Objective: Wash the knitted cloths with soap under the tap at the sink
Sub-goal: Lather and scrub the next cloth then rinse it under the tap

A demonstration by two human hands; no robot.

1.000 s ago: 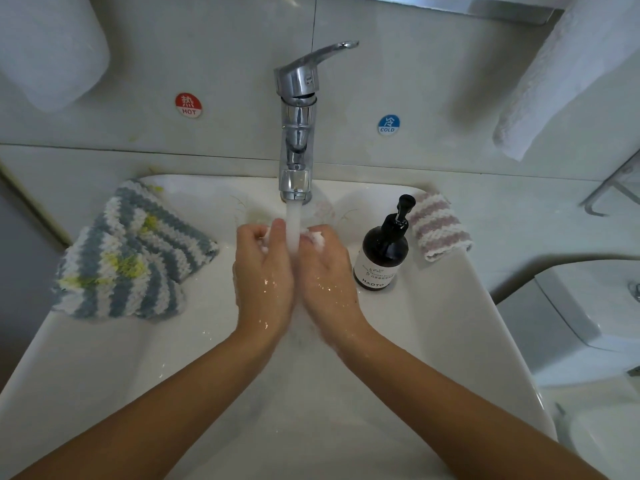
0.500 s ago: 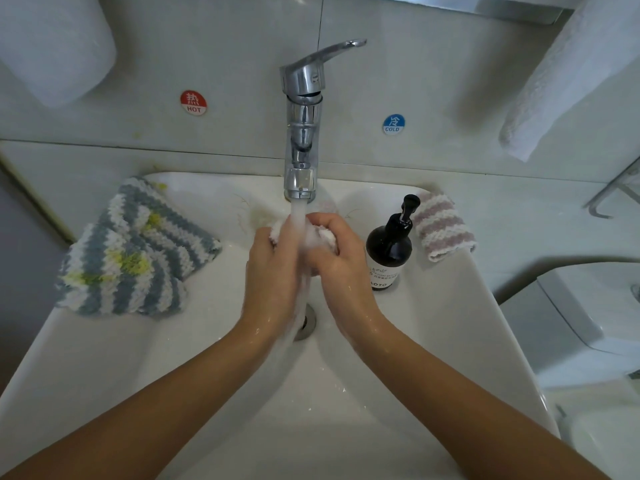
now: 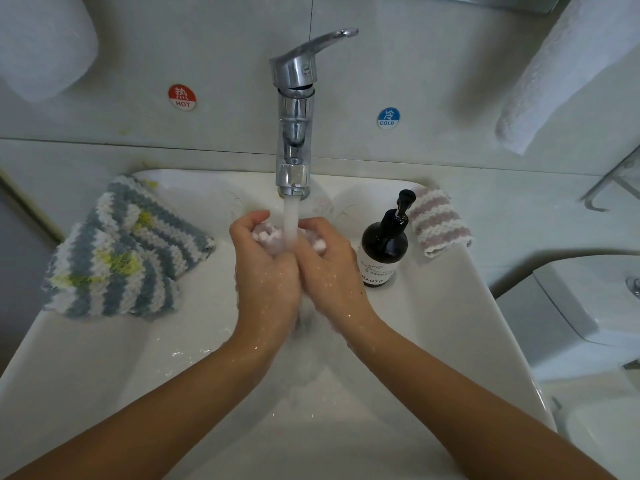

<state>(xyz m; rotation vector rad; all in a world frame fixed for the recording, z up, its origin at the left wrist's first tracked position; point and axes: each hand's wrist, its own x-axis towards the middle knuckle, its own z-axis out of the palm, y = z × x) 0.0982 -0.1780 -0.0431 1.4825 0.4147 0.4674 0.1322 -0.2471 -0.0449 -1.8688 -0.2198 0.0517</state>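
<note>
Both hands are working under the running stream from the chrome tap (image 3: 294, 133), at the centre of the white sink (image 3: 450, 323). The left hand (image 3: 266, 268) and the right hand (image 3: 329, 271) are each curling their fingers round a small bunched pink-and-white knitted cloth (image 3: 268, 237), squeezing it between them where the water is landing; only its top is showing, the rest being hidden in the palms.

Judging from how it is bunching, the cloth is handling as something soft, light and limp, heavier now that it is soaking, and probably slippery once lathered. It is best taken by the bulk of the wad rather than by an edge, which would be stretching and dripping.

At nine o'clock from the hands, a grey, white and yellow striped knitted cloth (image 3: 121, 254) is lying over the sink's left rim. At three o'clock the dark soap pump bottle (image 3: 382, 251) is standing upright just beside the right hand, the likeliest thing to be knocked. Past it, at about two o'clock, a pink-and-white striped knitted cloth (image 3: 438, 223) is lying folded on the sink's back corner. The spout is hanging close at twelve o'clock, so the open room is lying toward six o'clock, over the basin.
</note>
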